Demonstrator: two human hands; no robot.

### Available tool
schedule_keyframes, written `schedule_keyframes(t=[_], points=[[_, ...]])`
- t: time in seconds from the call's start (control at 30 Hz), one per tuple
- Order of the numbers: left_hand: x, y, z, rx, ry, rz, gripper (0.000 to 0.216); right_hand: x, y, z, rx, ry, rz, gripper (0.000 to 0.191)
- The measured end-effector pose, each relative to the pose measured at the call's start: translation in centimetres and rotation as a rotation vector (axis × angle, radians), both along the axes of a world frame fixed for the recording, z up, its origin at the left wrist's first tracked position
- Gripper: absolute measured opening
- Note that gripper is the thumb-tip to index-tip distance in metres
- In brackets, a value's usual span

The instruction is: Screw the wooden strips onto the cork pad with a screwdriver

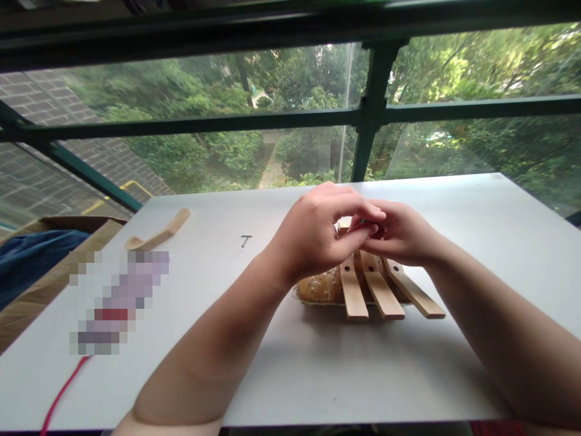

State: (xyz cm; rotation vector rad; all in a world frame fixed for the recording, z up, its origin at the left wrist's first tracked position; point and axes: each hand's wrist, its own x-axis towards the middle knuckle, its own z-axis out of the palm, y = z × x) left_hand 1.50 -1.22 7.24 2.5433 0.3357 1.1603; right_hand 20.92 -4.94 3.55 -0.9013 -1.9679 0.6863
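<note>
My left hand [318,230] and my right hand [402,233] meet at the fingertips above a brown, glossy, studded block [320,287]. Fingers of both are pinched together, and whatever small thing they hold is mostly hidden between them. Under my hands, three pale wooden strips lie side by side across the block: a left strip [354,295], a middle strip [382,295] and a right strip [420,295]. Each shows a dark round screw head or hole, and their near ends stick out past the block. Their far ends are largely covered by my hands.
Small metal screws or nails [246,240] lie left of my hands on the white table [272,375]. A curved wooden strip [161,233] rests at the far left. Below it are a pixelated purple patch and a red cord [63,393]. A cardboard box [91,242] stands beside the table; windows lie beyond.
</note>
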Motion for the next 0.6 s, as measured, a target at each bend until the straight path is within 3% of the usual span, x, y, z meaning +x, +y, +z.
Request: schedule_keyframes(t=[0.13,0.43,0.6], points=[[-0.22,0.25,0.14,-0.01,0.053,-0.074,0.026,0.38,-0.13,0.1,-0.012,-0.057,0.018,0.023],[-0.37,0.53,0.2,-0.032,0.05,-0.058,0.019,0.44,-0.21,0.49,-0.043,-0.054,0.064,0.035],[-0.38,0.47,0.25,-0.004,0.042,-0.03,0.013,0.27,-0.27,0.68,-0.067,-0.021,0.036,0.022]])
